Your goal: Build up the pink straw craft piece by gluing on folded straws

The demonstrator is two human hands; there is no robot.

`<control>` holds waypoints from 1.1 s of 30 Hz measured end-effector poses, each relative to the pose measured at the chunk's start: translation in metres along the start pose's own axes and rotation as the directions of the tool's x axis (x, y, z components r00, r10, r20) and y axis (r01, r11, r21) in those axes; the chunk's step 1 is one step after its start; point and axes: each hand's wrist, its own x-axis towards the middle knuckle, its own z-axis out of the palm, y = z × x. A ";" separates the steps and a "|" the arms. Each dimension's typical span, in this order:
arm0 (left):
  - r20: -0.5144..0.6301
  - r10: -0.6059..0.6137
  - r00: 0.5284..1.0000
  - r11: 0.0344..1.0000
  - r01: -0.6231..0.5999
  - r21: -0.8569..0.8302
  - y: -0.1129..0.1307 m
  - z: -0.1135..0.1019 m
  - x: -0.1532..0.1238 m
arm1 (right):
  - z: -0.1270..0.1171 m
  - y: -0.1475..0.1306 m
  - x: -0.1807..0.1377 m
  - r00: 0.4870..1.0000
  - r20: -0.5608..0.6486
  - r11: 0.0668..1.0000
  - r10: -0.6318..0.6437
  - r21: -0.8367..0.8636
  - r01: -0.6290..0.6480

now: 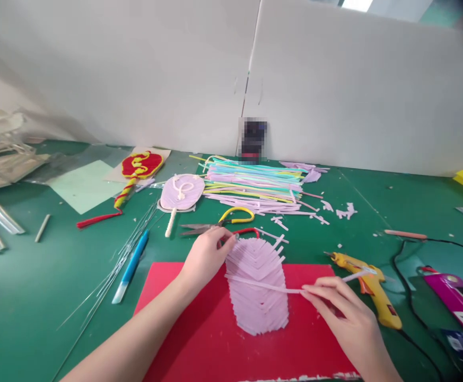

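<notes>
A pale lilac oval piece woven from paper strips (258, 289) lies on a red mat (199, 339). My left hand (205, 258) rests on the piece's upper left edge, its fingers curled against it. My right hand (344, 313) pinches the end of a long lilac strip (263, 285) that runs across the woven piece. The strip lies slanted over the weave from left to right.
A yellow glue gun (368, 284) with a black cord lies right of the mat. Behind are yellow-handled scissors (225, 220), a pile of coloured strips (255, 183), a finished lilac fan (181, 192), a red and yellow fan (139, 167), a blue knife (131, 265) and thin wires.
</notes>
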 end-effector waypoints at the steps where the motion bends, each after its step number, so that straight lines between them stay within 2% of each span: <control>1: 0.001 0.015 1.000 1.000 -0.015 0.000 0.001 0.001 0.000 | 0.001 0.000 -0.001 1.000 0.010 1.000 0.004 0.001 -0.004; 8: 0.016 0.030 0.999 0.999 -0.030 0.033 0.004 0.007 -0.004 | 0.013 -0.013 0.000 0.995 0.101 0.999 0.024 -0.036 -0.020; 13: 0.003 0.080 0.997 0.992 -0.080 0.097 0.009 0.005 -0.008 | 0.017 -0.013 -0.003 0.992 0.114 0.998 0.057 -0.035 -0.054; 20: 0.075 -0.001 0.997 0.998 -0.004 0.065 0.008 0.006 -0.007 | 0.017 -0.010 -0.006 0.990 0.134 0.997 0.044 0.063 -0.053; 28: 0.088 -0.051 0.995 0.995 0.042 0.093 0.006 0.006 -0.007 | 0.014 -0.010 -0.007 0.986 0.148 0.990 0.073 0.110 -0.090; 30: 0.102 -0.080 0.992 0.995 0.074 0.059 0.006 0.006 -0.007 | 0.013 -0.010 -0.008 0.987 0.145 0.991 0.063 0.110 -0.079; 33: 0.148 -0.112 0.983 0.987 0.127 -0.097 0.003 0.007 -0.005 | 0.010 -0.010 -0.009 0.992 0.117 0.994 0.044 0.094 -0.055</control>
